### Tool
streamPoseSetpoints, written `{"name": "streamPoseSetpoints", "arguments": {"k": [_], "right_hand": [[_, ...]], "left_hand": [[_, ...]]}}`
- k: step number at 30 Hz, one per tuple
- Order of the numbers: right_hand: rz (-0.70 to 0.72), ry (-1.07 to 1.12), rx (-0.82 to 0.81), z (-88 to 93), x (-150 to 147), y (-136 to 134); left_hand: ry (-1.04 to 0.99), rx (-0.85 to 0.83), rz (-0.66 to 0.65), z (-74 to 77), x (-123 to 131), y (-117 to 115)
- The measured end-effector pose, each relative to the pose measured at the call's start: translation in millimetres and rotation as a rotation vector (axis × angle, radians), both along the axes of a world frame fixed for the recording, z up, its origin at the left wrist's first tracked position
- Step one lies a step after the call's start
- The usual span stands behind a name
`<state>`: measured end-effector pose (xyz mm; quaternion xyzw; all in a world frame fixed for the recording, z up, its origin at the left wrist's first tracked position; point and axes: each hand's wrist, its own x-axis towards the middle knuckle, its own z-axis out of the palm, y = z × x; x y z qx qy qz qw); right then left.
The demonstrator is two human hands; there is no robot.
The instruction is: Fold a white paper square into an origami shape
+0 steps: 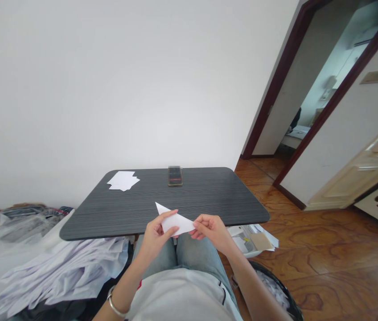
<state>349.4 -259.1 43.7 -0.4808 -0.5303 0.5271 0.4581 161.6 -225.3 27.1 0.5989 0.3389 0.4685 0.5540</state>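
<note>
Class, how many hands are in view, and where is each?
2. The left hand holds the paper from its left side; the right hand pinches its right corner. Neither hand is fully hidden.

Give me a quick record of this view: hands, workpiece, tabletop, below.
Left hand: gripping the pointed white paper piece between thumb and fingers
Right hand: pinching its right tip
Workpiece: held at the near edge of the black wood-grain table
Tabletop: flat white paper pieces, far left; small dark rectangular object, back, identity unclear
Below right: white container with papers
</note>
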Motion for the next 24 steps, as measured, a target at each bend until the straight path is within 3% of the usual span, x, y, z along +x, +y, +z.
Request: {"name": "streamPoseSetpoints", "arguments": {"k": [9, 15, 18, 24], "right_hand": [[0.043, 0.046, -0.077, -3.9, 1.3, 1.1], [0.234, 0.012, -0.116, -1.9, -0.8, -4.1], [0.295, -0.006, -0.112, -2.0, -2.7, -3.7], [0.056, 0.036, 0.053, -13.5, -1.7, 9.9]], "left_hand": [[-0.054, -0.028, 0.015, 6.4, 2.9, -3.2], [-0.106, 0.007, 0.141, 4.3, 2.6, 0.7], [-0.115, 0.008, 0.134, 4.4, 0.7, 3.1], [-0.047, -0.028, -0.083, 7.0, 2.5, 3.5]]}}
